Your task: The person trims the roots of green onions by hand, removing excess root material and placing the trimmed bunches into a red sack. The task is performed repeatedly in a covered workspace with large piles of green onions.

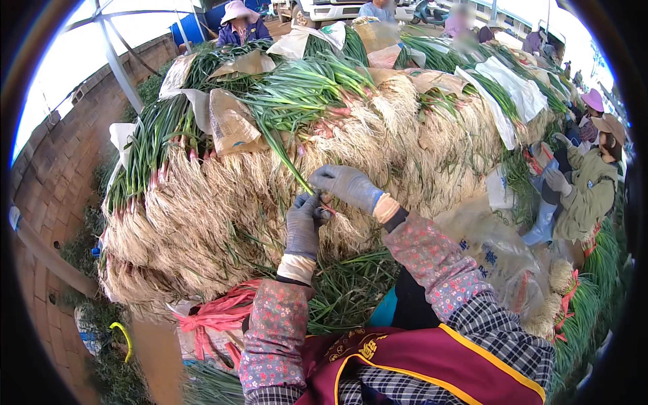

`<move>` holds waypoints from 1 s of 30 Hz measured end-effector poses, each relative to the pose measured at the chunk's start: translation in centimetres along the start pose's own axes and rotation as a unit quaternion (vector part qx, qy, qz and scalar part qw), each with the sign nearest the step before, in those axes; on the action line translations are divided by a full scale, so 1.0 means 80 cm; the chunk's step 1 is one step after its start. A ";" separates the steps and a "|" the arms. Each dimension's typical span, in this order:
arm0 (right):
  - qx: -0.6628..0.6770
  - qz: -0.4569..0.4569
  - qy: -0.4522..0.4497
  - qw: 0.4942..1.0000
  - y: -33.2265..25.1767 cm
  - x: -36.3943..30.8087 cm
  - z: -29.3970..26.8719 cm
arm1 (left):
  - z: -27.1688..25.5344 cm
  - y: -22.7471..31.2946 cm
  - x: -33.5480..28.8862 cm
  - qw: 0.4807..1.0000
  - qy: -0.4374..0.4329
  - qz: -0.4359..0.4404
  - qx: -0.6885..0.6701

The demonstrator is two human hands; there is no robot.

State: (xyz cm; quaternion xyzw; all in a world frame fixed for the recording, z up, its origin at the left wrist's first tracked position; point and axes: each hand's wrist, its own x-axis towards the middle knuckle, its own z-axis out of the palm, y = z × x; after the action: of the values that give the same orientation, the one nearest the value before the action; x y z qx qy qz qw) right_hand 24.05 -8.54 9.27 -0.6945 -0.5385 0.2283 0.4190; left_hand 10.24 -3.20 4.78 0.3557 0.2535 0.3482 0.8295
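Note:
Both my hands wear grey gloves and meet in front of a big heap of green onions whose pale roots face me. My left hand is closed around the base of one green onion at its reddish root end. My right hand grips the same stalk just above, fingers curled over it. The stalk's green leaves run up and left over the heap. What is pinched between the fingertips is partly hidden.
Brown paper sheets and white bags lie on the heap. A clear plastic bag sits at my right, red plastic ties at lower left. A seated person in olive clothes works at the right; others sit behind the heap. A brick wall runs along the left.

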 end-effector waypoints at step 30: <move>-0.265 -0.035 0.105 0.958 -0.105 0.031 -0.112 | -0.008 0.059 -0.015 0.984 -0.046 0.093 -0.147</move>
State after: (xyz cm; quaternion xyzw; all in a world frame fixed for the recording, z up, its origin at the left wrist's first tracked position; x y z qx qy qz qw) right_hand 27.04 -8.66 21.45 -0.7814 -0.5568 -0.0117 0.2817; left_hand 7.19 -1.43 8.18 0.2675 0.1276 0.4404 0.8475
